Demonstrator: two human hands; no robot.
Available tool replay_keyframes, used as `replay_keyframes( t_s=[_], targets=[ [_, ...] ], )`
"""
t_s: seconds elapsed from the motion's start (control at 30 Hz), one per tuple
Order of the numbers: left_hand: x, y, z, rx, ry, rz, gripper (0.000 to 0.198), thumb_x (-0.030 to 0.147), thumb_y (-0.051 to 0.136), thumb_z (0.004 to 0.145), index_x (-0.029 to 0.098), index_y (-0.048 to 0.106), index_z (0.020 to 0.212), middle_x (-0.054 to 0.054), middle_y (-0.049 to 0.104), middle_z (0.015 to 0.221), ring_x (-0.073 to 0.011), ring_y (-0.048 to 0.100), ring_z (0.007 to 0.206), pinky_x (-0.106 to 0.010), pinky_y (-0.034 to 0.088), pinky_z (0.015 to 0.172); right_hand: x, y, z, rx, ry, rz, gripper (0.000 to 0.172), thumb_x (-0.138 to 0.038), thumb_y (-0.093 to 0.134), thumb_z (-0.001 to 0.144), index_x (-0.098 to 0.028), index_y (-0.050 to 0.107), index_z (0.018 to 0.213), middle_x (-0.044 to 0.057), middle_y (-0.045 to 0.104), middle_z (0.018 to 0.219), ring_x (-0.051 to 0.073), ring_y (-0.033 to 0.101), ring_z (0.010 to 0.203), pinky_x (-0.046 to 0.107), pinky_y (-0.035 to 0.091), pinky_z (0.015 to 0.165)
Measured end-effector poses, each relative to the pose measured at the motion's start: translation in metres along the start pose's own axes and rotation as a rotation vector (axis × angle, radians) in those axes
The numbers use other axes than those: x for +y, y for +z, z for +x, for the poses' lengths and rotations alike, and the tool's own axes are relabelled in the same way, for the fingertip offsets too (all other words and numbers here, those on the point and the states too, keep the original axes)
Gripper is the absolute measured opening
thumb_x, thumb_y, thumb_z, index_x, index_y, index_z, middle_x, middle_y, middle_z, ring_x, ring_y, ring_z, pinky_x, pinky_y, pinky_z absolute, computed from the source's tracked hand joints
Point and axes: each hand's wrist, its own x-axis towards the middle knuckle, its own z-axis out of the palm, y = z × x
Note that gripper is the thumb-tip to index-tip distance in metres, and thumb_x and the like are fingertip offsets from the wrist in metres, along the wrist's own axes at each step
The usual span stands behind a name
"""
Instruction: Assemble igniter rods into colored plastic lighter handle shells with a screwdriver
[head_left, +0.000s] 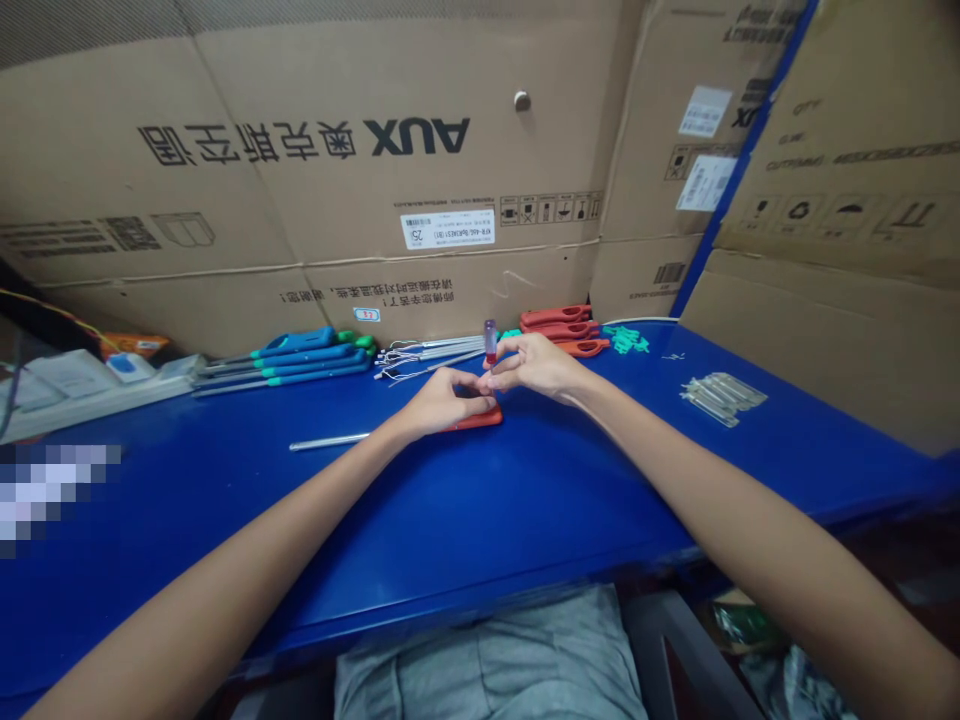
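Note:
My left hand (441, 400) rests closed on a red-handled tool (480, 418) lying on the blue table (480, 500); its thin metal shaft (330, 441) sticks out to the left. My right hand (534, 364) is just right of it, fingers pinched on a small upright vial with a red base (490, 341). The fingertips of both hands meet over the red handle.
Blue-and-green-handled tools (292, 358) lie in a row at the back left, metal rods (427, 352) beside them, orange handles (559, 328) and small green parts (628, 340) behind my right hand. Clear plastic pieces (721, 396) lie to the right. Cardboard boxes (375, 180) wall the back and right.

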Motion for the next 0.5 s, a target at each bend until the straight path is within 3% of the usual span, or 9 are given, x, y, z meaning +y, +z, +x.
replay_keyframes(
  t_s=[0.17, 0.3, 0.5],
  targets=[
    [-0.0038, -0.0033, 0.0017, -0.052, 0.000, 0.000, 0.022, 0.034, 0.071, 0.072, 0.013, 0.076, 0.080, 0.001, 0.071, 0.069, -0.0173, 0.065, 0.066, -0.030, 0.051, 0.070, -0.0066, 0.0004, -0.0023, -0.077, 0.017, -0.009, 0.022, 0.004, 0.057, 0.075, -0.015, 0.055, 0.084, 0.006, 0.075, 0.077, 0.015, 0.069, 0.071, 0.030, 0.055, 0.075],
    [-0.0052, -0.0021, 0.0015, -0.067, 0.013, -0.007, 0.023, 0.034, 0.072, 0.071, 0.014, 0.076, 0.080, -0.001, 0.072, 0.071, -0.0187, 0.065, 0.067, -0.032, 0.052, 0.069, -0.0106, 0.0008, -0.0052, -0.119, -0.001, -0.034, 0.021, 0.003, 0.055, 0.076, -0.015, 0.057, 0.088, 0.005, 0.075, 0.081, 0.016, 0.068, 0.071, 0.030, 0.054, 0.073],
    [-0.0016, 0.0021, 0.0003, -0.025, 0.026, 0.011, 0.021, 0.032, 0.071, 0.071, 0.013, 0.075, 0.075, -0.006, 0.072, 0.076, -0.0171, 0.063, 0.067, -0.032, 0.050, 0.068, -0.0040, 0.0005, -0.0020, -0.003, -0.109, -0.090, 0.013, -0.007, 0.071, 0.070, -0.015, 0.064, 0.077, -0.003, 0.064, 0.066, 0.011, 0.060, 0.065, 0.023, 0.049, 0.067]
  ],
)
